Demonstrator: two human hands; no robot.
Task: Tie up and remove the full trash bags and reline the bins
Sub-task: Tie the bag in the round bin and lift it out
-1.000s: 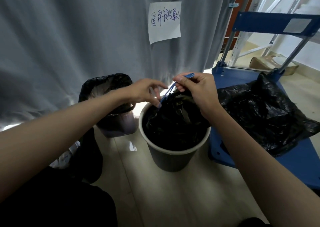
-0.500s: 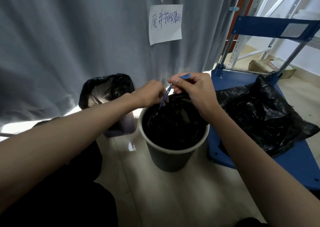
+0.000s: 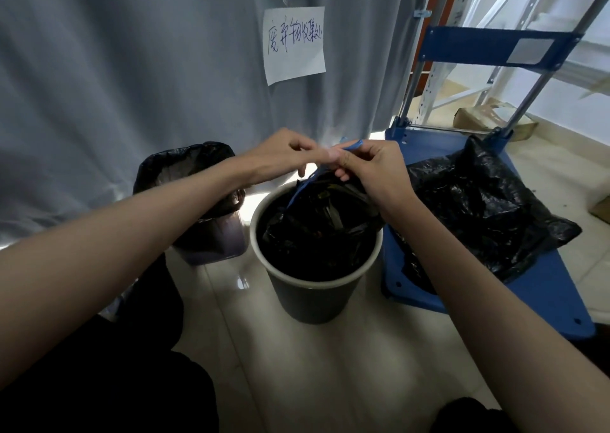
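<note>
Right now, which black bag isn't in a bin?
The black bag lying on the blue cart, right; the other two sit in bins.

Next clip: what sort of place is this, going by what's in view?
Probably a waste-collection corner of a storeroom or workplace, not a home. A handwritten paper sign hangs on a grey curtain, two lined bins stand on the tiled floor, and a blue platform trolley carrying a black bag sits beside metal shelving.

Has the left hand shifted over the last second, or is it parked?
Yes. The left hand has moved right, from left of the round bin's rim to meet the right hand at the blue drawstring.
</note>
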